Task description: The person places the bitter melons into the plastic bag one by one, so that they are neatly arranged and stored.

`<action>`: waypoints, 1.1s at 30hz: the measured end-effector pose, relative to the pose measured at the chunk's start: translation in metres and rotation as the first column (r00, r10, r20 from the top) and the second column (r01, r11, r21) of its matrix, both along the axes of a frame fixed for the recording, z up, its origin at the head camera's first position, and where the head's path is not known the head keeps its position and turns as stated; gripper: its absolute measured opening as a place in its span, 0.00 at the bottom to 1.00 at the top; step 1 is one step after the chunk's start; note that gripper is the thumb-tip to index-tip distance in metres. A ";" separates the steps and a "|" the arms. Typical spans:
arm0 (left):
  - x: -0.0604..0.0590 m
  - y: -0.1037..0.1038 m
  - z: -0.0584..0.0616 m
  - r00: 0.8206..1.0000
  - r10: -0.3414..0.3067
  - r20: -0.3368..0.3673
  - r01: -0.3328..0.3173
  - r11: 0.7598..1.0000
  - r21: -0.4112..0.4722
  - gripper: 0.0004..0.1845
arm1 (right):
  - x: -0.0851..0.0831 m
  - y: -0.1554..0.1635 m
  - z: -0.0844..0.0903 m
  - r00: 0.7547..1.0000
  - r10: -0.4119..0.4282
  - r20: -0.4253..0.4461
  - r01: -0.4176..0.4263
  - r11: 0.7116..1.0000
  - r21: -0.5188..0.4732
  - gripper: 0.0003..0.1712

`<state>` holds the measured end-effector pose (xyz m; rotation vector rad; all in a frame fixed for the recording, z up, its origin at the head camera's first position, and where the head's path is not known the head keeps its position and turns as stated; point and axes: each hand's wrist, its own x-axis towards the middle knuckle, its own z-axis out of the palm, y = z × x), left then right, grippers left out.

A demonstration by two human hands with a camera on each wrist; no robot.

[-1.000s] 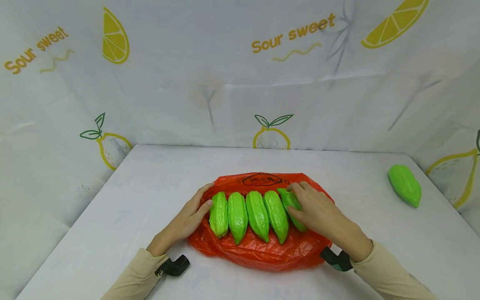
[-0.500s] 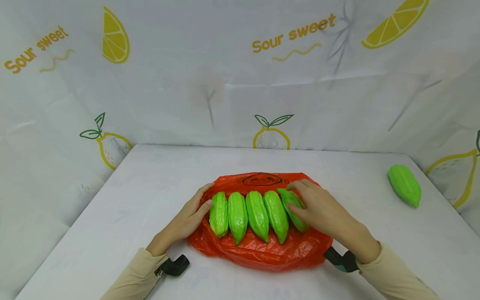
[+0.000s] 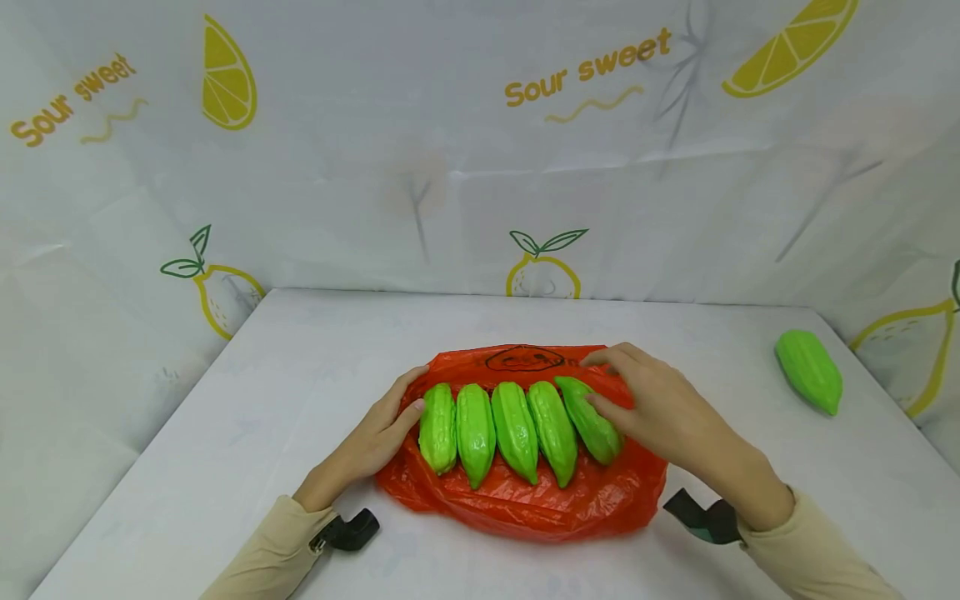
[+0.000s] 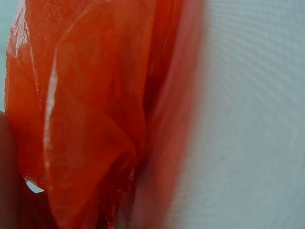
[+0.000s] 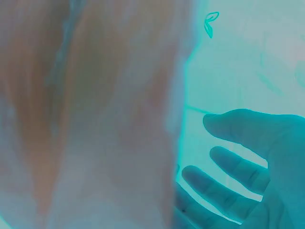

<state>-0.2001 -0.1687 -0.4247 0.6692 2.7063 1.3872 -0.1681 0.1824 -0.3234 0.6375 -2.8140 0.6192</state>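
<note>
On the table lies a red plastic bag (image 3: 517, 508), its mouth spread open upward. Several green, ridged, pointed bitter melons (image 3: 514, 433) lie side by side in it, the rightmost one (image 3: 588, 421) leaning to the left at its top. My left hand (image 3: 382, 433) holds the bag's left edge, thumb by the leftmost melon. In the left wrist view the crumpled red film fills the left half. My right hand (image 3: 660, 408) is over the bag's right side with fingers spread, holding nothing; its thumb tip is close to the rightmost melon, and I cannot tell whether they touch.
Another green bitter melon (image 3: 810, 371) lies alone near the table's right edge. A white patterned cloth (image 3: 465, 167) hangs behind and beside the white table (image 3: 337, 350). Black wrist cameras (image 3: 352, 530) stick out from both sleeves.
My right hand has let go of the rightmost melon and drawn back to the right, fingers opening. The melon shows more fully now. My left hand and the bag have hardly moved.
</note>
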 end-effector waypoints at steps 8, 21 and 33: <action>0.000 0.000 0.000 1.000 -0.004 -0.007 0.004 1.000 0.004 0.27 | -0.001 0.012 0.006 0.999 0.006 -0.045 -0.006 1.000 -0.012 0.21; 0.001 0.000 -0.001 1.000 -0.005 -0.006 0.005 1.000 0.000 0.27 | -0.009 0.041 -0.003 0.978 0.064 -0.196 -0.064 0.998 0.002 0.24; 0.000 0.000 -0.001 1.000 -0.005 -0.009 0.005 1.000 0.007 0.27 | -0.016 0.067 -0.012 0.972 0.059 -0.227 -0.058 0.998 0.011 0.25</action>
